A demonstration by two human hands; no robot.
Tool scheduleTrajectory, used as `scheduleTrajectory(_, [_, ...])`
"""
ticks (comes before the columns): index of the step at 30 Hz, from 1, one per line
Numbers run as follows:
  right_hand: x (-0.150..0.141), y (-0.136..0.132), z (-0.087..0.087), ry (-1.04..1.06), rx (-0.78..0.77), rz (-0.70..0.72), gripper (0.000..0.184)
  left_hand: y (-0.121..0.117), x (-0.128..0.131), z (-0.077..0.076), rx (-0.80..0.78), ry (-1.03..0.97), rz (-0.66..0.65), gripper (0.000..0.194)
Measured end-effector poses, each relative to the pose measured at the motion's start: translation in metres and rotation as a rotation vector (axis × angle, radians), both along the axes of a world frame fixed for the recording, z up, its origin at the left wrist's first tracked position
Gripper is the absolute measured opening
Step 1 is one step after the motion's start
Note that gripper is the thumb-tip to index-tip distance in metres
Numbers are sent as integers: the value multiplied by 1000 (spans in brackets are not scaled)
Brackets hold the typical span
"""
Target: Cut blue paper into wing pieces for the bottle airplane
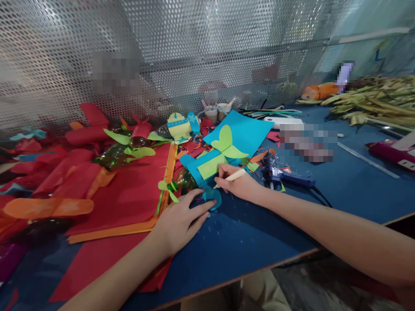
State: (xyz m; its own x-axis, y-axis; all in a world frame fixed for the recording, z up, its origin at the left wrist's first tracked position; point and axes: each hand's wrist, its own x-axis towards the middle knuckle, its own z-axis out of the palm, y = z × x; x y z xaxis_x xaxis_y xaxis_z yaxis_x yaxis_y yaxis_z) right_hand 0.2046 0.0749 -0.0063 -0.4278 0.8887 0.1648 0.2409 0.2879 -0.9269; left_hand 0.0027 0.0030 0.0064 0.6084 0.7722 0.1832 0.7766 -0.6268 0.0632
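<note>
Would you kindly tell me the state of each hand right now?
Left hand: open, touching the blue flap.
Right hand: closed, holding a white pen.

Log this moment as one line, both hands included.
Left hand: touching blue flap | Right hand: holding white pen, tip near flap | Bottle craft: on blue table | Glue gun: unheld

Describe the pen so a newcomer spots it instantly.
On the blue table, find the bright blue sheet near the middle, then the blue-and-green bottle toy on its near side. The right hand beside that toy holds the pen. It is slim, whitish and held, unlike the dark blue glue gun lying farther right.
</note>
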Motion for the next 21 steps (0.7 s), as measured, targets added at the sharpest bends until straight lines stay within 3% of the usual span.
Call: scheduleTrajectory(21, [0, -1, 2, -18, 14, -11, 21, -1, 0, 1, -6, -20, 0, 35])
